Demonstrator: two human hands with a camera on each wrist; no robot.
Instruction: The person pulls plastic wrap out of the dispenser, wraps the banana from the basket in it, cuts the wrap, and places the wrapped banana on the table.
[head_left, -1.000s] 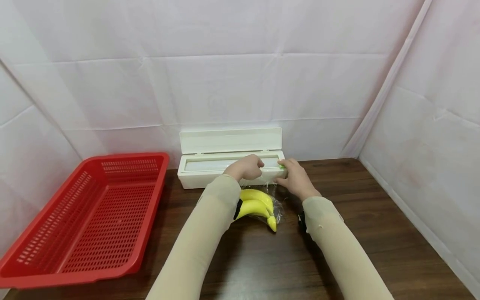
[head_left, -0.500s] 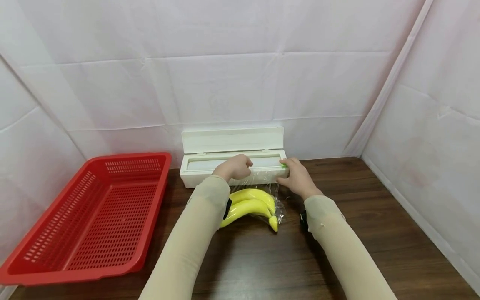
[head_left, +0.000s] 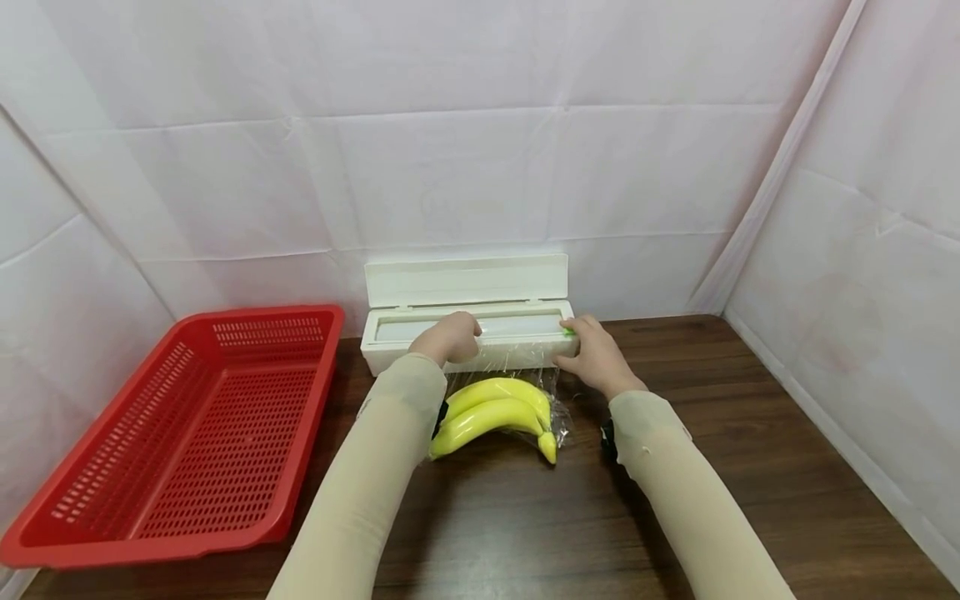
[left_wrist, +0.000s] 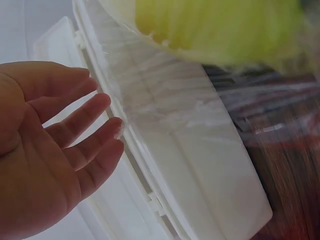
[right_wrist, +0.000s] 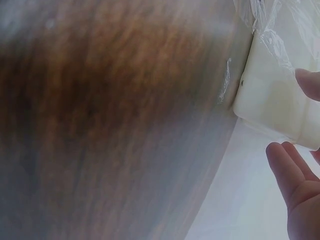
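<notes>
A white cling film dispenser (head_left: 517, 350) stands against the back wall with its lid (head_left: 468, 281) raised and the roll showing. Clear film (head_left: 491, 358) hangs down its front to two yellow bananas (head_left: 480, 412), which lie partly wrapped on the table. My left hand (head_left: 450, 335) is over the dispenser's left half; in the left wrist view its relaxed fingertips (left_wrist: 119, 125) are right at the slot edge. My right hand (head_left: 595, 358) grips the dispenser's right end, thumb on the front and a finger on the green cutter (head_left: 567, 331).
A red perforated plastic basket (head_left: 296, 442) stands on the left. Dark brown wooden table (head_left: 720, 417) extends to the right and in front. White cloth walls (head_left: 465, 183) enclose the back and sides.
My left hand has slid leftward along the dispenser's front edge, uncovering more film and more of the bananas. My right hand has stayed at the right end.
</notes>
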